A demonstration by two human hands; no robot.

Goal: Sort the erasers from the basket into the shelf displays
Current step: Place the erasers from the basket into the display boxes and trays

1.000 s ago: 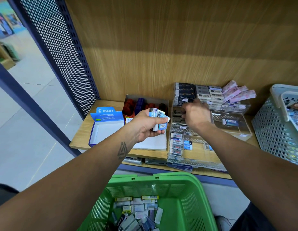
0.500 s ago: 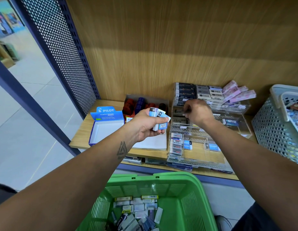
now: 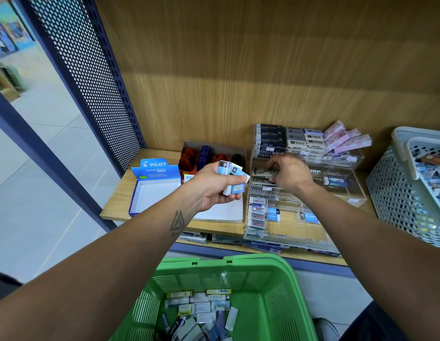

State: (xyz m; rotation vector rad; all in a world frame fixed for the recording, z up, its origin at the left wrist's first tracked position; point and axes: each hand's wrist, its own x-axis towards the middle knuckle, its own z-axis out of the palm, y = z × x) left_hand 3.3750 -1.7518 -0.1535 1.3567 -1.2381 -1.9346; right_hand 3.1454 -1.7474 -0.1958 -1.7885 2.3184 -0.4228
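Left hand (image 3: 214, 185) grips a fanned bunch of erasers (image 3: 232, 177) above the shelf (image 3: 115, 203), beside the open blue box (image 3: 153, 185). Right hand (image 3: 290, 173), fingers curled, is at the clear display's (image 3: 342, 193) middle tier; whether it pinches an eraser cannot be told. Advice: seat each piece flat among matching stock. More remain in the green basket (image 3: 275, 291).
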